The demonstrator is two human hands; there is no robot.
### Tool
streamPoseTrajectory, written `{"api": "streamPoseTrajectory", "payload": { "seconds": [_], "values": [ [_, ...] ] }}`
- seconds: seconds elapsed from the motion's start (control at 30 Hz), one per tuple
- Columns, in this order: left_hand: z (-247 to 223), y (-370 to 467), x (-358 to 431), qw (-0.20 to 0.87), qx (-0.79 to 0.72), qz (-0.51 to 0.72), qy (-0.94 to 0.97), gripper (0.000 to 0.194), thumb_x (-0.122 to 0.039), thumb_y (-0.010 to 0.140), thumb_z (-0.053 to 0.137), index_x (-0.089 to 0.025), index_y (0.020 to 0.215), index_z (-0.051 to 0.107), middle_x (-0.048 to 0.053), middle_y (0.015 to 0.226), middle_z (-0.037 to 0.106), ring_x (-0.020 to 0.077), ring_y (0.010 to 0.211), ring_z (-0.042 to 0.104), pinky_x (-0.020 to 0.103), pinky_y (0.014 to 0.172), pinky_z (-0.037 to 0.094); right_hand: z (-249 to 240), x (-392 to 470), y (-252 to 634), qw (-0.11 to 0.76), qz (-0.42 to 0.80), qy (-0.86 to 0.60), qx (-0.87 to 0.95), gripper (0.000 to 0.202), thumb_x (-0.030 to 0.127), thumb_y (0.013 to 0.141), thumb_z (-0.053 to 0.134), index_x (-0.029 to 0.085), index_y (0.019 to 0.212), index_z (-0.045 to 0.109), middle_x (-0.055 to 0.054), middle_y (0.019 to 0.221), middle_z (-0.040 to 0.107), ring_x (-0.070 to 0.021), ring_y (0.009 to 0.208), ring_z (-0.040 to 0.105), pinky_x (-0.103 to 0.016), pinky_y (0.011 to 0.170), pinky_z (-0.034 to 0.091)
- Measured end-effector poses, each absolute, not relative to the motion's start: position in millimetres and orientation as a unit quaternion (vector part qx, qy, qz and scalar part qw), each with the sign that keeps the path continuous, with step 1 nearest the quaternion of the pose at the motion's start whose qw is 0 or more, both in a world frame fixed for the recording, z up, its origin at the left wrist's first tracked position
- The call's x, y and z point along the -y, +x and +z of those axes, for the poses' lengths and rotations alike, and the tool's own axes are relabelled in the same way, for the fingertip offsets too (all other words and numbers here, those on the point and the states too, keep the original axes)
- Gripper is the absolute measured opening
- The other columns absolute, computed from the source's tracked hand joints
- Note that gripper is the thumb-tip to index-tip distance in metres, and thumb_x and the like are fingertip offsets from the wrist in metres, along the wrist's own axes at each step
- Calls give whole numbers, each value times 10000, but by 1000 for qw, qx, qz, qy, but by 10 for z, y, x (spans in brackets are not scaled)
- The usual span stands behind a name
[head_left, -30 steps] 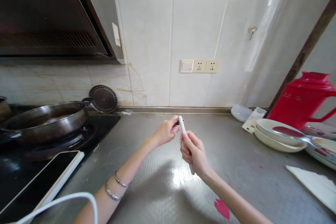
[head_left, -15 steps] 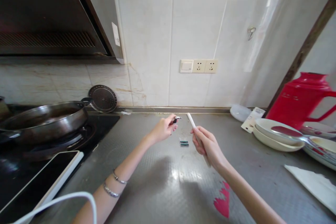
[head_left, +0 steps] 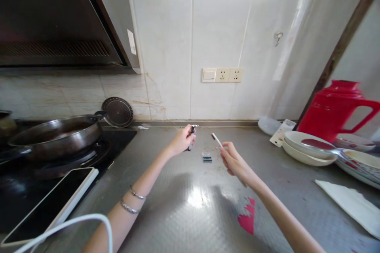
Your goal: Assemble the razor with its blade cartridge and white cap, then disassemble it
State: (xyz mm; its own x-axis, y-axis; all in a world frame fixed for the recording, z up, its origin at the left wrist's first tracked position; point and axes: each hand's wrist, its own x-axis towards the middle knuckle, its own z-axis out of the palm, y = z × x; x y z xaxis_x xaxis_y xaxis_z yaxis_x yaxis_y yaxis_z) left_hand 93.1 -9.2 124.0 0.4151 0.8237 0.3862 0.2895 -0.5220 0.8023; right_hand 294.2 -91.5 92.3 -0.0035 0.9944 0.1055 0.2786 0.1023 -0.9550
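Over the grey metal counter (head_left: 178, 189), my left hand (head_left: 181, 141) is closed around a small dark tool with a shiny metal head (head_left: 192, 131), which looks like a razor or clipper. To its right, my right hand (head_left: 234, 162) grips a slim white stick (head_left: 217, 140) with a small dark tip, pointing up and to the left. The two hands are apart. Between and just below them, small dark green strips (head_left: 207, 159) lie on the counter.
A pan (head_left: 59, 136) sits on the black stove at left, with a phone (head_left: 50, 205) and white cable in front. At right are a red jug (head_left: 332, 110), stacked bowls (head_left: 308, 160) and white paper (head_left: 347, 205). A torn pink patch (head_left: 247, 217) marks the counter.
The dark tool in my left hand has turned more upright, and the hand has shifted slightly left. The white stick has tilted further left, its dark tip now showing. The view has shifted a little.
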Motion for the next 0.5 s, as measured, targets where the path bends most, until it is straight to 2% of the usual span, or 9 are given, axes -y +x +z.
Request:
{"api": "streamPoseTrajectory", "payload": {
  "seconds": [0.1,0.27,0.4,0.5],
  "values": [
    [1226,865,85,358,-371,407,754,101,-160,780,457,-177,879,442,-17,649,581,97,519,579,180,471,435,848,854,2948,450,352,-543,615,254,453,839,351,211,875,418,81,571,367,-62,381,367,-140,283,306],
    [1095,779,76,405,-396,391,725,123,-194,791,461,-181,907,423,-1,681,589,119,527,607,182,431,450,775,742,2896,398,375,-539,641,296,392,804,423,167,614,458,32,535,447,-95,447,525,-183,363,448],
    [976,714,101,409,-420,410,699,133,-226,797,461,-183,912,409,7,694,591,139,543,623,202,424,468,698,671,2821,375,394,-549,635,271,359,794,462,139,655,541,-7,576,549,-111,486,577,-195,414,468],
    [901,655,150,413,-426,418,688,168,-247,789,478,-179,927,408,5,687,587,143,543,626,203,421,473,658,611,2784,338,332,-568,673,288,352,812,444,139,667,572,-31,582,605,-108,473,568,-188,423,426]
  ]
}}
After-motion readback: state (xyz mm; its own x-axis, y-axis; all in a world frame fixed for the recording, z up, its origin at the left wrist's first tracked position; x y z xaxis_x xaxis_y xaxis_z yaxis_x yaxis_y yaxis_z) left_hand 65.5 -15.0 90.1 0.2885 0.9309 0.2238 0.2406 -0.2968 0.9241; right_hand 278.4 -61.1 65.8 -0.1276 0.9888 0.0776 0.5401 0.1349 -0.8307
